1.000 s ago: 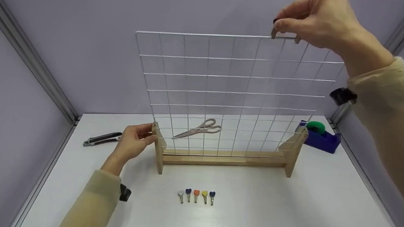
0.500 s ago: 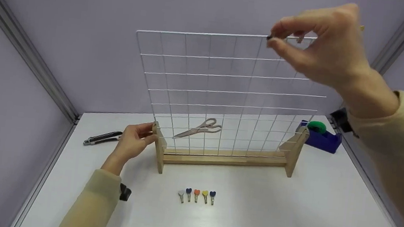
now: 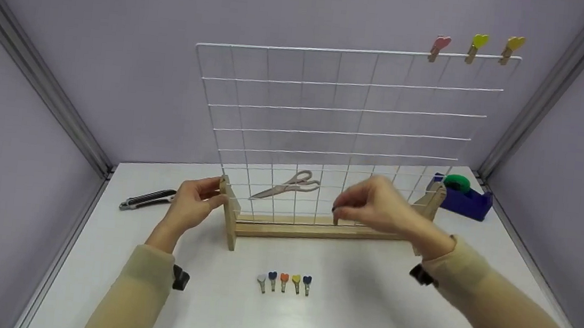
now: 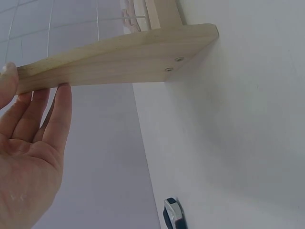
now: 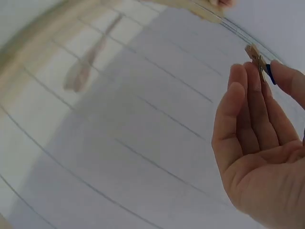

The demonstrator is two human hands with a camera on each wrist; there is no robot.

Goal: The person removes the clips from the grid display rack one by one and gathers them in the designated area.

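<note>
Head view: left hand [image 3: 192,205] grips stand post [image 3: 228,217]; right hand [image 3: 373,206] pinches clip [image 5: 258,61]; scissors [image 3: 290,184] behind grid [image 3: 327,130].

Soft, even light is falling on a white table [image 3: 415,326] that is sitting between plain purple walls [image 3: 124,19], with grey metal strips [image 3: 38,75] running along its corners.
</note>
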